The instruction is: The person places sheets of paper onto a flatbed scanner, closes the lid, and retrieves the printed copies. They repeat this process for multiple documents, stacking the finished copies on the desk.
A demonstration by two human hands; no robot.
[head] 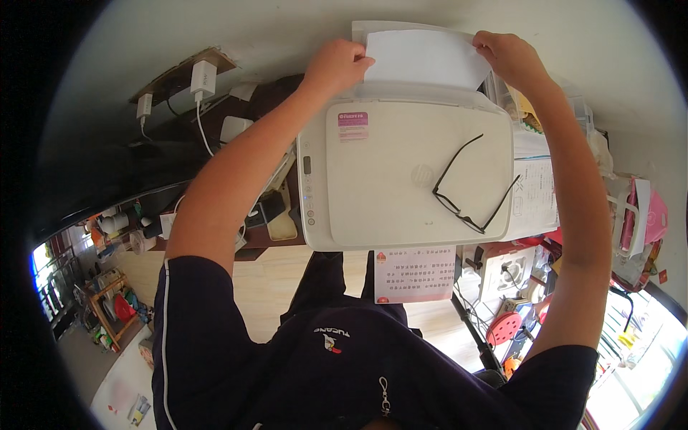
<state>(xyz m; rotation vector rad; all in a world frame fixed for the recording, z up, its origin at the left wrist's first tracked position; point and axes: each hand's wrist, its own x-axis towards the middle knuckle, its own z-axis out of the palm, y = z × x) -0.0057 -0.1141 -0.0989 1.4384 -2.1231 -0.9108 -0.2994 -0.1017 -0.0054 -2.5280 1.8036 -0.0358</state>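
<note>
A white HP printer (387, 183) lies before me, its scanner lid down. At its rear, blank white paper (424, 59) stands against the raised paper support (371, 26). My left hand (344, 64) pinches the paper's left edge between thumb and fingers. On the opposite side, my right hand (497, 51) grips the upper right edge. Black-framed eyeglasses (459, 212) rest on the lid with their arms unfolded. A printed pink-bordered sheet (414, 274) sticks out from the printer's front.
White chargers (203, 78) with cables are plugged in at the wall on the left. Printed papers (532, 193) lie right of the printer, below clear plastic containers (580, 113). A dark monitor or television (107, 177) stands at the left. A red round stool seat (504, 328) is at lower right.
</note>
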